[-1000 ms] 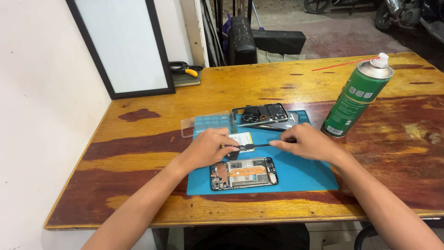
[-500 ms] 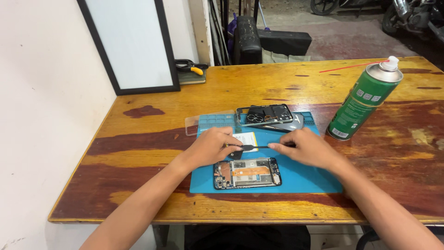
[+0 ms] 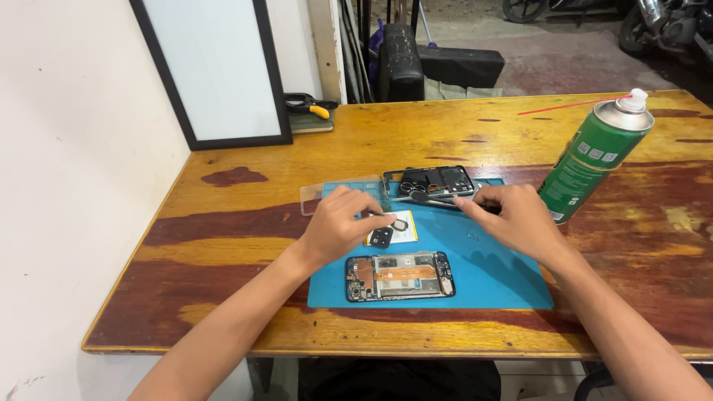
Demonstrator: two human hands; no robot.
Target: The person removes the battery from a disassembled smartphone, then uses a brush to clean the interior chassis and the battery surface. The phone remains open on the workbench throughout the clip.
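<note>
An opened phone lies face down on a blue mat, its circuit boards showing. Behind it a small black part rests on a yellow and white card. My left hand pinches thin tweezers whose tip reaches a small ring-shaped piece on the card. My right hand is at the back of the mat, its fingertips on the end of a slim dark screwdriver. The screwdriver lies against a detached phone frame.
A green spray can with a red straw stands just right of my right hand. A clear plastic piece lies at the mat's back left. A black-framed white board leans on the wall, with yellow-handled cutters beside it. The wooden table ends near me.
My right hand has moved with the screwdriver from the middle of the mat back to the phone frame. My left hand stays at the card, tweezers now showing.
</note>
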